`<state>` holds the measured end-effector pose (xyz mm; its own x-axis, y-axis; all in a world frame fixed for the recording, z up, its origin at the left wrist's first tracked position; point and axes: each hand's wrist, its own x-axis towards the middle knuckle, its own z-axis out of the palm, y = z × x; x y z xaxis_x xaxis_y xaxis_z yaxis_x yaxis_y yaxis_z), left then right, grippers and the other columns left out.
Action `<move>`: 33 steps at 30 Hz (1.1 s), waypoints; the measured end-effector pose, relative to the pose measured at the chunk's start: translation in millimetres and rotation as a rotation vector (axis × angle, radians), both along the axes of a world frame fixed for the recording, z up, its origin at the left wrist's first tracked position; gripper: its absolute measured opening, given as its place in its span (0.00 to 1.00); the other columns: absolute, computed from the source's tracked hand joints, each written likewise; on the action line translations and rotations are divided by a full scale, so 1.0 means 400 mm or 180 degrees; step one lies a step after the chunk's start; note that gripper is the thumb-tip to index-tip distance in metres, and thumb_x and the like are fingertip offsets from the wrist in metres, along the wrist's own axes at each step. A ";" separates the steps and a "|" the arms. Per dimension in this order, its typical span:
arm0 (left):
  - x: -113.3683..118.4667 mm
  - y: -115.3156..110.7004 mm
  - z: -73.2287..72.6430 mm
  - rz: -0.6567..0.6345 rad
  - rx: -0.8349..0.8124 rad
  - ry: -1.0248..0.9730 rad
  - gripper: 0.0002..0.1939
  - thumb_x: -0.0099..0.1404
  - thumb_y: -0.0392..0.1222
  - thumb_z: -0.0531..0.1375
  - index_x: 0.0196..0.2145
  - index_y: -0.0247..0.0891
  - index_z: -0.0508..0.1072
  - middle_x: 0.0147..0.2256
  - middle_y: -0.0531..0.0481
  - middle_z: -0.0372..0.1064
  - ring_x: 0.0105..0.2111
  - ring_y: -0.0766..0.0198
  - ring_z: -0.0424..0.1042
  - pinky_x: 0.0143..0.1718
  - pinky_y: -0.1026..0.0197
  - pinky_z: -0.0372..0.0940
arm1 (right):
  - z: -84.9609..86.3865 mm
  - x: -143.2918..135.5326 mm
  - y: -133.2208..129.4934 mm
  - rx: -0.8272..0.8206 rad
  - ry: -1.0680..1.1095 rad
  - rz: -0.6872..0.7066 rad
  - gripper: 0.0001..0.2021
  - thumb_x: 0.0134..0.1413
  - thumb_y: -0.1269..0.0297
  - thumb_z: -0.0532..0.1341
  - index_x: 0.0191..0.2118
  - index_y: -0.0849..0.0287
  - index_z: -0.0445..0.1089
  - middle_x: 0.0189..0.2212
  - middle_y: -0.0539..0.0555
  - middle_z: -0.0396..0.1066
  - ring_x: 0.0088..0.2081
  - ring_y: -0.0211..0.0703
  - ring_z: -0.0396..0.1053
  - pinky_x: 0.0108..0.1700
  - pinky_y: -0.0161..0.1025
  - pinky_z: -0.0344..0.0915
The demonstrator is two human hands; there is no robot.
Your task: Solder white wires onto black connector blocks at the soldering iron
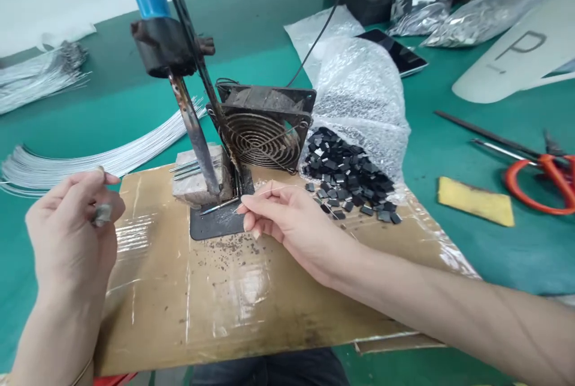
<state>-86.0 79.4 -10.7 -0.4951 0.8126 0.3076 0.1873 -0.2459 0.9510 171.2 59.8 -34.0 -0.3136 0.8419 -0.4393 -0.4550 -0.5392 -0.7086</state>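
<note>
My right hand [287, 218] is closed in a pinch on a thin pale wire [331, 212], just right of a soldering iron's tip. The soldering iron [193, 128] is mounted pointing down, with a blue handle above. Under it are a grey block [191, 191] with several thin metal rods across its top and a dark plate [211, 227]. On the left, my left hand [76, 224] is raised with curled fingers. A small greyish wad [102, 213] shows among them; what the fingertips pinch is hidden. Behind that hand lies a bundle of white wires [112, 155].
A black fan [265, 134] stands behind the iron. Small black pieces [345, 176] spill from a bubble-wrap bag [363, 87] onto the cardboard [242, 320]. Farther right are a yellow sponge [475, 200] and red-handled scissors [516, 179]. More wires [40, 78] lie at the far left.
</note>
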 end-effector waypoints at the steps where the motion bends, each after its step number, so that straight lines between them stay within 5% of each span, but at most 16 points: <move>1: 0.003 0.000 0.002 0.0012 -0.0032 0.0011 0.02 0.53 0.29 0.67 0.26 0.30 0.78 0.14 0.58 0.57 0.15 0.73 0.48 0.20 0.64 0.43 | 0.003 -0.006 0.003 -0.0070 0.0035 0.0020 0.12 0.62 0.72 0.65 0.26 0.61 0.68 0.21 0.47 0.73 0.22 0.30 0.67 0.29 0.31 0.63; 8: 0.013 -0.005 0.009 -0.0008 -0.0202 0.0126 0.03 0.57 0.32 0.68 0.27 0.30 0.77 0.13 0.59 0.53 0.16 0.72 0.46 0.21 0.63 0.42 | -0.005 -0.020 0.013 -0.0175 0.0382 0.0206 0.12 0.62 0.69 0.66 0.28 0.60 0.65 0.17 0.43 0.68 0.18 0.27 0.61 0.26 0.32 0.55; 15: 0.005 -0.002 0.004 -0.0013 -0.0318 0.0138 0.04 0.59 0.33 0.68 0.28 0.30 0.77 0.13 0.60 0.53 0.16 0.73 0.46 0.21 0.62 0.41 | -0.027 -0.014 0.015 -0.0039 0.0727 0.0225 0.23 0.41 0.57 0.79 0.28 0.59 0.64 0.20 0.41 0.70 0.17 0.26 0.61 0.24 0.33 0.52; 22: 0.007 0.004 0.008 0.0016 -0.0445 0.0122 0.04 0.59 0.35 0.66 0.29 0.30 0.76 0.13 0.61 0.52 0.16 0.74 0.44 0.22 0.62 0.40 | -0.023 -0.018 0.020 -0.0171 0.0725 0.0256 0.14 0.55 0.66 0.71 0.28 0.59 0.64 0.19 0.41 0.70 0.16 0.26 0.60 0.23 0.33 0.51; 33: 0.008 0.004 0.009 -0.0095 -0.0676 0.0191 0.07 0.59 0.39 0.68 0.28 0.33 0.76 0.13 0.62 0.50 0.15 0.74 0.43 0.21 0.62 0.41 | 0.002 -0.018 0.033 -0.0459 0.0691 0.0264 0.13 0.61 0.71 0.67 0.28 0.59 0.64 0.16 0.41 0.67 0.14 0.26 0.57 0.22 0.32 0.51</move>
